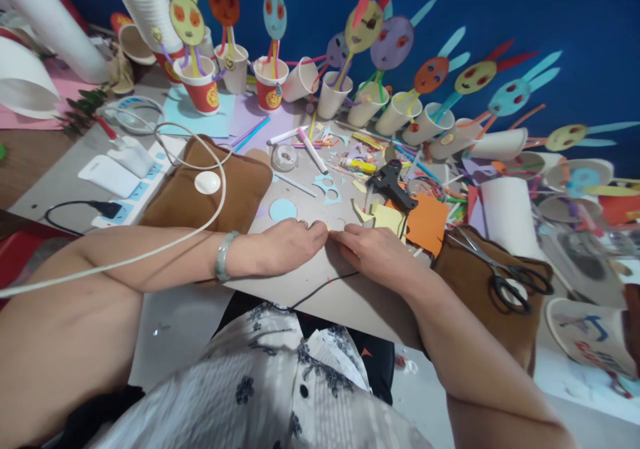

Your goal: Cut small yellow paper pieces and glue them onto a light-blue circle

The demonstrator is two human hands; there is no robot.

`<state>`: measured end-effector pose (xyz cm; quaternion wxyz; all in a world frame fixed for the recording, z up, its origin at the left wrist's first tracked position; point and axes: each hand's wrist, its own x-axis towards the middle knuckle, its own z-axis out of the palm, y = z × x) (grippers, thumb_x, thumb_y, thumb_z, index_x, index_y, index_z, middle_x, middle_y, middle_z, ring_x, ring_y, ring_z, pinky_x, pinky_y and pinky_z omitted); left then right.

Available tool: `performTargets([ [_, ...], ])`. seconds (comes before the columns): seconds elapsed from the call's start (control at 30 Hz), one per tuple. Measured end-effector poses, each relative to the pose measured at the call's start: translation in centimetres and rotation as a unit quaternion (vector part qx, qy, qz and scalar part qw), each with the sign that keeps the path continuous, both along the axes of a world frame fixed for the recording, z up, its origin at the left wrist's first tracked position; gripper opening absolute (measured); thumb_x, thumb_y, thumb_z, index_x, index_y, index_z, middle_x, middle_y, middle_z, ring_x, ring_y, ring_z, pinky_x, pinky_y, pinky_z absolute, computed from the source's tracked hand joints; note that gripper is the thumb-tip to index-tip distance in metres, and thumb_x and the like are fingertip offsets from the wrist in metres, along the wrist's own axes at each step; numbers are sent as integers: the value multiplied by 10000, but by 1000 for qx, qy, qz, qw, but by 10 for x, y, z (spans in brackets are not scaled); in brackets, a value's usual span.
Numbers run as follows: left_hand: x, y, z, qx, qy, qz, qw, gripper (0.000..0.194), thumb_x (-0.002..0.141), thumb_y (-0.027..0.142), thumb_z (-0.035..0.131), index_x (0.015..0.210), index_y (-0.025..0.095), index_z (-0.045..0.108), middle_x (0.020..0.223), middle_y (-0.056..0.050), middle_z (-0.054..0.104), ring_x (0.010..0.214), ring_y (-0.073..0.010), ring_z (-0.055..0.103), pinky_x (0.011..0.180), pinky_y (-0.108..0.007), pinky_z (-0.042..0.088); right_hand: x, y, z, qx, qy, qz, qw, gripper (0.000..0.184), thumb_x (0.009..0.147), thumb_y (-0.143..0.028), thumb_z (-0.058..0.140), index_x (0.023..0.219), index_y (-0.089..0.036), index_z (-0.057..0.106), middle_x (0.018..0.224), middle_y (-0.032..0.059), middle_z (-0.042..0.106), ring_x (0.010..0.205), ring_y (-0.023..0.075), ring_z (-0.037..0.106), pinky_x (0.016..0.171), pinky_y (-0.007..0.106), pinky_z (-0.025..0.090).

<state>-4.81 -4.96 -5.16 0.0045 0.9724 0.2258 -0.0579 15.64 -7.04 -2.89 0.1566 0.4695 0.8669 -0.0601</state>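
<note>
My left hand (283, 241) and my right hand (373, 249) lie close together on a grey card board (320, 289), their fingertips meeting near its far edge. Both have the fingers pressed together in a pinch on something small that I cannot make out. A pale green bangle (223, 254) circles my left wrist. Just beyond the fingertips lie a light blue paper circle (283, 209), yellow paper scraps (385, 217) and an orange sheet (427, 222). A black glue gun (390, 182) rests behind them.
Paper cups with coloured rabbit-face cutouts (270, 82) line the back against a blue wall. Scissors (500, 272) lie on a brown cushion at right. Another brown cushion (210, 189), a white cable (165, 246), a tape roll (285, 158) and markers sit at left and centre.
</note>
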Motion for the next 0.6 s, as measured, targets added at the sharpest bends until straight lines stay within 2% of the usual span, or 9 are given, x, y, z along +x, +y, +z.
performTargets([
  [0.13,0,0,2,3,15,-10,1000,401,923,28,313,1250,50,544,1109,-149,613,782,-219,664,636,-360,499,0,0,0,-1,36,-18,999,310,955,-211,466,1161,-179,696,944,88,741,740,192,661,594,299,326],
  [0.23,0,0,2,7,15,-18,1000,404,908,16,318,1245,36,539,1098,-156,607,781,-225,660,624,-362,491,8,1,4,15,119,-53,991,280,925,-228,504,1092,-190,725,920,81,751,772,195,673,643,290,398],
  [0.4,-2,-1,4,6,4,-22,1000,370,888,2,343,1201,43,535,1080,-161,593,775,-204,639,609,-343,469,35,11,18,135,247,-190,940,279,891,-345,553,983,-166,747,739,72,711,657,194,631,612,298,421],
  [0.5,-4,-1,5,5,8,-33,999,365,876,-11,324,1163,45,542,1069,-160,582,761,-208,627,602,-348,466,49,33,22,211,207,-220,930,222,847,-339,587,915,-202,749,742,62,707,681,214,623,613,311,412],
  [0.6,-4,0,4,8,5,-36,999,356,873,-9,319,1143,44,545,1051,-160,581,756,-220,624,600,-357,468,53,67,17,234,117,-198,945,229,854,-332,568,919,-208,750,859,85,724,776,254,634,649,335,419],
])
